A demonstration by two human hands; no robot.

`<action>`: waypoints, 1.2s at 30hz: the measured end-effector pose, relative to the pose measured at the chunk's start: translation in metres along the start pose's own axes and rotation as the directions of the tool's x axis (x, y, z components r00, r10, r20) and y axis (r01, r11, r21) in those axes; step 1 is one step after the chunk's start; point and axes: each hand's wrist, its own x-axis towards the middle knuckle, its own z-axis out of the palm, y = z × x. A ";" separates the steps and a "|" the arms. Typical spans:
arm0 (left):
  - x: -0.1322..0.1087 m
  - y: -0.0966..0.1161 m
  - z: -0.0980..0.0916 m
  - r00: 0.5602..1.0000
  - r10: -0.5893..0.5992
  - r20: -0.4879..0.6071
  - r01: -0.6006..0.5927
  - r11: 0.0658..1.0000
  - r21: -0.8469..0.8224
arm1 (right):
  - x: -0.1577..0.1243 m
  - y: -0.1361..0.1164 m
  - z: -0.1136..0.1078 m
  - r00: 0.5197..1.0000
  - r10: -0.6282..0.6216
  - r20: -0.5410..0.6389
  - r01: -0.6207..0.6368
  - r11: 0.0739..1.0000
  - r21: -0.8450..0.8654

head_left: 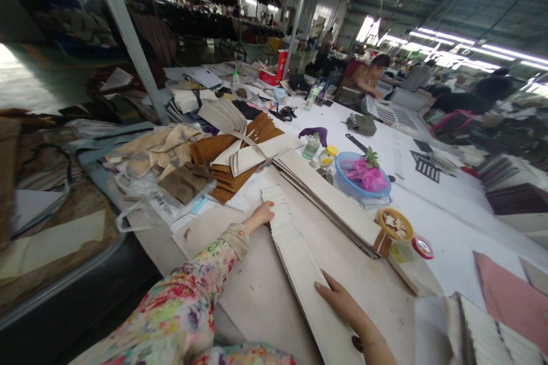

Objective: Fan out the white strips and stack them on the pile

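A long fanned row of white strips [295, 256] lies on the worktable [257, 296] in front of me. My left hand [260, 215], in a flowered sleeve, rests at the far end of the row with its fingers curled on the strips' edge. My right hand [338, 296] lies flat and open on the near part of the row, fingers stretched out. A second long stack of white strips [329, 199] lies just to the right.
Brown and tan leather pieces [222, 154] pile up at the back left. A blue bowl with pink material [363, 175], a small bottle [311, 146], a yellow pot [394, 224] and a red lid [422, 247] stand to the right. A person [368, 77] sits at the far end.
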 end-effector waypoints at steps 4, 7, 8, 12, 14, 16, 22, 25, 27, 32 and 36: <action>0.001 -0.001 0.000 1.000 -0.004 0.028 0.003 0.999 0.054 | -0.002 0.000 0.000 1.000 0.014 -0.013 -0.014 1.000 -0.011; 0.000 0.000 -0.002 0.999 -0.008 0.045 0.005 0.997 0.079 | -0.001 0.000 0.000 1.000 0.007 -0.005 -0.007 1.000 0.020; 0.000 0.000 -0.003 0.999 -0.005 0.048 0.001 0.996 0.089 | -0.001 0.000 0.000 1.000 0.005 -0.005 -0.005 1.000 0.024; 0.001 0.001 -0.007 0.999 0.037 0.021 -0.040 0.990 0.136 | 0.000 -0.005 0.001 0.999 0.034 -0.038 -0.033 0.999 0.010; 0.001 0.001 -0.009 0.998 0.067 -0.006 -0.065 0.984 0.163 | 0.001 -0.008 0.002 0.997 0.052 -0.056 -0.052 0.999 -0.004; 0.000 0.001 -0.011 0.995 0.094 -0.027 -0.088 0.978 0.190 | 0.002 -0.009 0.004 0.995 0.057 -0.083 -0.058 0.998 -0.018; -0.004 -0.004 -0.020 0.979 0.165 -0.124 -0.128 0.957 0.262 | 0.010 0.004 0.014 0.977 0.013 -0.214 -0.041 0.991 -0.127; 0.000 -0.004 -0.022 0.975 0.175 -0.134 -0.130 0.949 0.288 | 0.014 0.013 0.015 0.957 -0.015 -0.290 -0.047 0.978 -0.204; 0.005 -0.002 -0.024 0.980 0.162 -0.117 -0.119 0.944 0.306 | 0.016 0.016 0.014 0.954 -0.031 -0.299 -0.037 0.975 -0.217; 0.020 0.009 -0.030 0.995 0.085 -0.047 -0.064 0.937 0.344 | 0.016 0.018 0.013 0.956 -0.026 -0.291 -0.039 0.975 -0.217; 0.020 0.016 -0.034 0.993 0.114 -0.028 -0.094 0.919 0.383 | 0.015 0.018 0.014 0.950 -0.025 -0.311 -0.041 0.978 -0.205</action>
